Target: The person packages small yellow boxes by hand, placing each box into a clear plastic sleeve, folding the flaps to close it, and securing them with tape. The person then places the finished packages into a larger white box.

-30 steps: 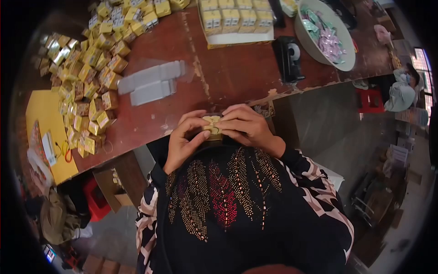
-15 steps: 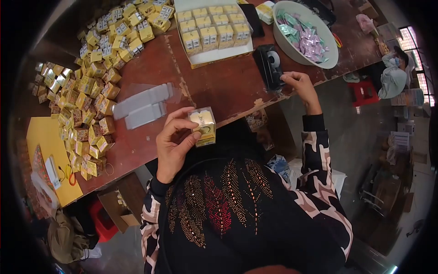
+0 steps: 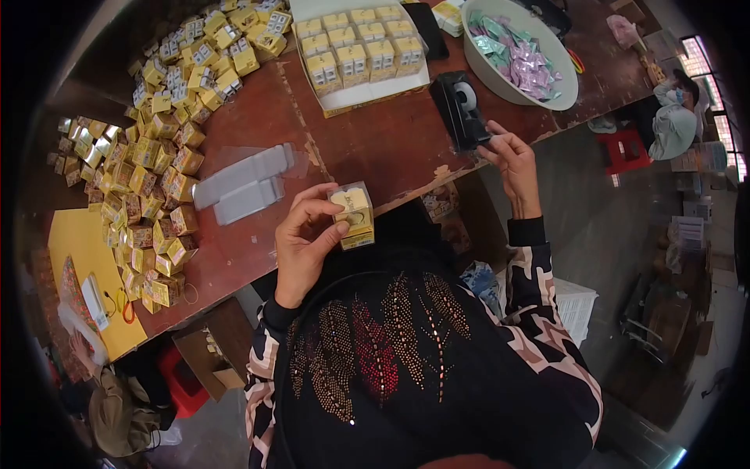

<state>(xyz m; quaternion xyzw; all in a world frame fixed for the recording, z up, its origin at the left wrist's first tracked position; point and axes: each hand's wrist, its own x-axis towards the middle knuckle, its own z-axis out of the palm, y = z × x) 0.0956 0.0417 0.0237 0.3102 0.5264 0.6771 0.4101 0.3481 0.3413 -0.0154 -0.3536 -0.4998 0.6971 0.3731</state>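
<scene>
A small yellow box in a clear cover (image 3: 356, 213) is gripped between the thumb and fingers of my left hand (image 3: 311, 234), just off the table's front edge. My right hand (image 3: 512, 166) is at the front end of the black tape dispenser (image 3: 459, 113), thumb and fingertips near its cutting edge. Whether a piece of tape is between those fingers is too small to tell. Flat clear plastic sleeves (image 3: 248, 184) lie on the red-brown table (image 3: 367, 148) to the left of the held box.
Many small yellow boxes (image 3: 148, 172) are heaped at the left. An open carton (image 3: 363, 94) holds rows of boxes. Behind the dispenser stands a bowl of shiny packets (image 3: 562, 94). A person (image 3: 673, 125) is at the far right, near a red stool (image 3: 625, 150).
My right hand has turned at the dispenser's end, and its fingers are raised more. My left hand still holds the box, slightly tilted and further right. The whole view has shifted a little.
</scene>
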